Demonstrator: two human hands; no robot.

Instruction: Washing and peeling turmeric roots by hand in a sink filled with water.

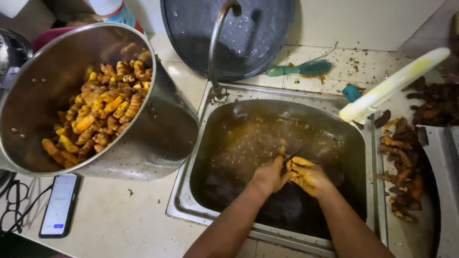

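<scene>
Over the steel sink (210,119) full of murky brown water, my left hand (268,176) and right hand (308,176) meet, fingers curled together around a small dark piece of root (289,157); it looks thin, wet and blackish, poking up between my stained yellow fingers; it sits just above the water, pinched where both hands touch; to my left a tilted steel pot (162,129) holds scrubbed orange roots (100,112); unwashed dark roots (401,177) lie on the right counter.
</scene>
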